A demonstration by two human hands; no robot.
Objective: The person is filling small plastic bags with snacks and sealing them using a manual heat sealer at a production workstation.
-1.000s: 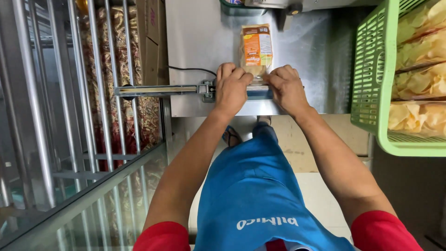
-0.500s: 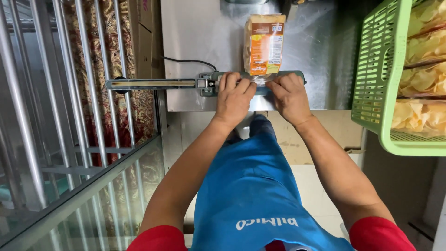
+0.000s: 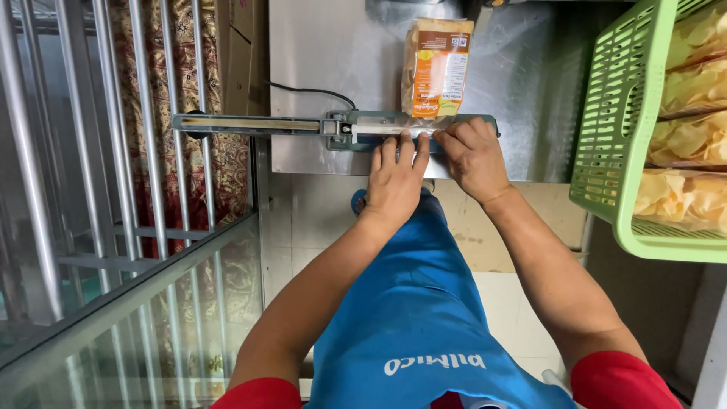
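One bag (image 3: 437, 67) of chips lies flat on the steel table (image 3: 326, 53), its printed orange-and-white body pointing to the far side and its clear open mouth laid across the sealer (image 3: 363, 127) at the near edge. We judge it light and soft, the film slick and crinkly, the chips inside brittle, so it should be held only by the empty strip of film at the mouth, never squeezed at the body.

Our left hand (image 3: 395, 178) rests palm down with fingers straight and close together, their tips pressing on the sealer bar just left of the bag's mouth. Our right hand (image 3: 471, 155) is curled, fingers bunched and bent, pinching or pressing the clear film flat on the bar; we cannot tell which, since the knuckles hide the tips.

The sealer's long arm (image 3: 246, 123) reaches left, past the table edge, and a black cord (image 3: 314, 92) runs from it across the steel. On the right a green basket (image 3: 606, 121) stands near the table, stacked with clear bags of pale chips (image 3: 685, 140). To the left we see metal bars (image 3: 144, 113) with a patterned red cloth (image 3: 227, 174) behind them, and a glass pane (image 3: 129, 318) nearer us. Below the hands hangs our blue apron (image 3: 420, 318), over a tiled floor (image 3: 303, 220).
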